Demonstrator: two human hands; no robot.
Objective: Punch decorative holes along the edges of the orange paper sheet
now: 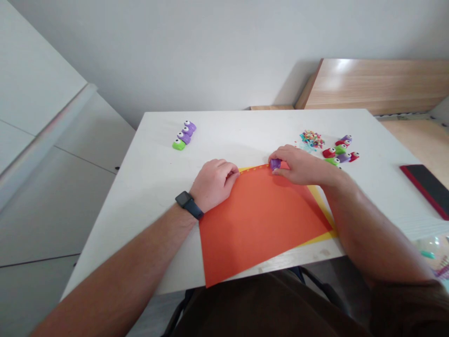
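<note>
An orange sheet of paper (259, 215) lies over a yellow sheet (321, 201) that shows at the right and along the top. A row of small punched holes runs along the orange sheet's far edge, with yellow showing through. My left hand (215, 182), with a dark watch on its wrist, is closed at this edge, thumb and fingertips pinching the paper. Farther right along the same edge, my right hand (293, 164) grips a small purple craft punch (275, 164) between thumb and fingers. The punch sits at the paper's edge; its underside is hidden.
Three purple punches and a green one (178, 144) with googly eyes stand in a row at the back left. Colourful confetti (312, 139) is heaped beyond my right hand, beside several more punches (340, 150). A dark, red-edged object (428, 185) lies at the table's right edge.
</note>
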